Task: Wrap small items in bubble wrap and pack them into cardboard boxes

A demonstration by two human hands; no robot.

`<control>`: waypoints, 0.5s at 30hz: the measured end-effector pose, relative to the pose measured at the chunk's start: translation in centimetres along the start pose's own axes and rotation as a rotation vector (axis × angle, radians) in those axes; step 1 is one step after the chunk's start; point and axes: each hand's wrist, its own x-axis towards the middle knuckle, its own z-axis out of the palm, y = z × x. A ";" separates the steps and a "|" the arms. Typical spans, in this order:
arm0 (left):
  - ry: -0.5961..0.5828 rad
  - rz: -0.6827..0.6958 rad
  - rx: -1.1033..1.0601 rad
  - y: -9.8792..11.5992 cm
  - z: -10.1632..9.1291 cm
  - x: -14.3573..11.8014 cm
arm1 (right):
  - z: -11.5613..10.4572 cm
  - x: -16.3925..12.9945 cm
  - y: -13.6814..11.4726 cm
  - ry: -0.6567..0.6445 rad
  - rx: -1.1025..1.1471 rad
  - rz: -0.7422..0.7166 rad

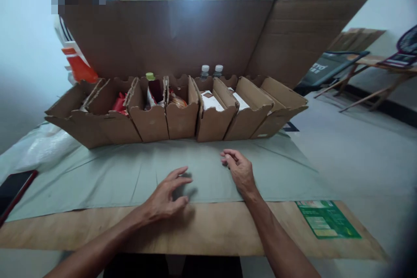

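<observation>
Cardboard bins [181, 121] stand side by side across the far part of the bench [221, 232], just beyond the two hands. The left hand [164, 196] is open, its fingers spread and pointing inward, with nothing in it; the right hand [241, 173] is loosely curled, thumb against the fingers, and whether it pinches something small I cannot tell. Both are over or on a pale green cloth [208, 178], probably laid to give the bins a clean, even base; it stops short of the near edge, where bare wood shows. The bins stand upright with their tops open, most likely so that their contents can be reached from above, though their front walls hide the lower part of what they hold. A red packet [120, 103] and a white box [211, 101] show in two of them. Toward the right end of the bench lies a green printed sheet [329, 221]; at the left edge lies a phone [13, 193], with crumpled clear plastic [48, 147] farther back. Behind the bins a tall cardboard panel [182, 37] rises, perhaps as a screen, blocking much of the view toward the doorway; a white-capped bottle [205, 71] shows in front of it.
</observation>
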 end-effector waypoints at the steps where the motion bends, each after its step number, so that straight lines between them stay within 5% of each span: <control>1: 0.073 -0.027 0.025 -0.8 -1.2 -1.3 | 0.6 -0.2 -0.8 -0.024 0.003 -0.009; 4: 0.314 -0.054 0.089 -3.2 -3.6 -3.5 | 2.8 0.2 -4.4 -0.121 -0.002 -0.095; 7: 0.461 -0.016 0.149 -4.3 -3.6 -3.8 | 5.8 2.7 -9.4 -0.220 -0.098 -0.261; 11: 0.513 0.097 0.229 -4.3 -2.6 -3.4 | 10.0 7.8 -15.0 -0.257 -0.644 -0.343; 15: 0.597 0.142 0.309 -4.6 -2.8 -3.5 | 12.4 9.9 -17.1 -0.279 -0.991 -0.292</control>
